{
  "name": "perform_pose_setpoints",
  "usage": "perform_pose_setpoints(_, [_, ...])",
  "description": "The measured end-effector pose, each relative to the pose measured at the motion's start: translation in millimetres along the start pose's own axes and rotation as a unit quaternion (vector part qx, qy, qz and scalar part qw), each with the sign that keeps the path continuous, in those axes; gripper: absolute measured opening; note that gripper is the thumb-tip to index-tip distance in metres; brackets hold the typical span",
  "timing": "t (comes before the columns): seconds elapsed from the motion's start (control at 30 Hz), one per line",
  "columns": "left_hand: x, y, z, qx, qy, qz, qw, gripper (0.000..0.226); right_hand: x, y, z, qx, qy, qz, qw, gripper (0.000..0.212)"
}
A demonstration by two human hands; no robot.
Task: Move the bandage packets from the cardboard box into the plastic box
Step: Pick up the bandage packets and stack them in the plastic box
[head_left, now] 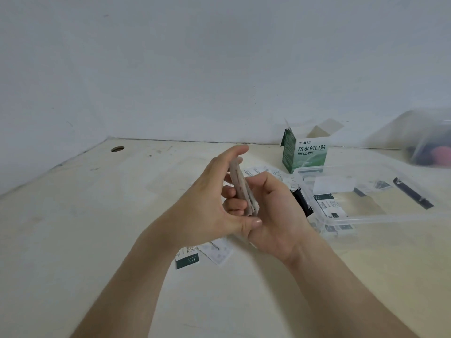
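The left hand and right hand share a closed grip on a stack of bandage packets above the worktop, apparently squaring it. Align edges before lowering into the plastic box.

A scuffed cream table met a plain pale wall. Near the table's far left corner sat a round hole. At far right stood a blurred clear bin, with dark and pink shapes inside.
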State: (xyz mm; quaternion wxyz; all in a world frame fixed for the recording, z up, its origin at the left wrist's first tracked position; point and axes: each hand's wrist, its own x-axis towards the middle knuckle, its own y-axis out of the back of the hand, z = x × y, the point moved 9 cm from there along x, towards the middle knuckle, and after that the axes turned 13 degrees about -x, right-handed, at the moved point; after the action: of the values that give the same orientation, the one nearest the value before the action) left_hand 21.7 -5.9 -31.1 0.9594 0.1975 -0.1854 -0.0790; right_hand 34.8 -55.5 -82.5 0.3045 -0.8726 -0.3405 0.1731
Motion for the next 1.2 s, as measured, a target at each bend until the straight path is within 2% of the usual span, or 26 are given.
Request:
perform_pose_setpoints(0.13, [1,0,-4,-0.017,0.013,-0.003,1.000,0.110,0,-4,4,-0.060,-0.004,-0.036,0.998,0.044])
perform_pose_setpoints(0.2, [1,0,-7,-0.030,0.024,0.003,0.999,0.109,2,-3,7,-0.083,-0.004,-0.041,0.996,0.039])
perform_pose_setpoints(0.37, [1,4,-11,0.028,0.043,0.035,0.998,0.101,6,3,2,-0.072,0.011,-0.011,0.997,0.027])
perform_pose_setpoints(0.53, [3,11,-27,0.015,0.092,-0.005,0.996,0.121,8,11,-1,-0.050,0.026,0.008,0.998,0.023])
perform_pose_setpoints(0.63, [-5,42,-38,0.093,0.141,0.026,0.985,0.101,6,19,-3,-0.015,0.026,0.038,0.999,0.022])
perform_pose_setpoints(0.73, [-13,56,-58,0.299,0.217,-0.010,0.929,0.073,6,28,-5,-0.048,0.037,0.087,0.994,0.018])
perform_pose_setpoints(0.77, [-13,53,-63,0.322,0.229,-0.015,0.919,0.072,6,32,-7,-0.070,0.045,0.109,0.991,0.020])
perform_pose_setpoints(0.9, [-10,32,-71,0.351,0.247,-0.032,0.903,0.076,5,39,-13,-0.148,0.066,0.168,0.972,0.034])
perform_pose_setpoints(0.97, [-9,27,-75,0.358,0.251,-0.051,0.898,0.072,4,40,-14,-0.163,0.068,0.179,0.968,0.037])
perform_pose_setpoints(1.1, [-9,28,-69,0.313,0.241,-0.034,0.918,0.051,1,40,-17,-0.173,0.074,0.193,0.963,0.041])
perform_pose_setpoints(1.2, [-7,32,-67,0.266,0.234,0.011,0.935,0.037,-1,43,-18,-0.177,0.079,0.207,0.959,0.041])
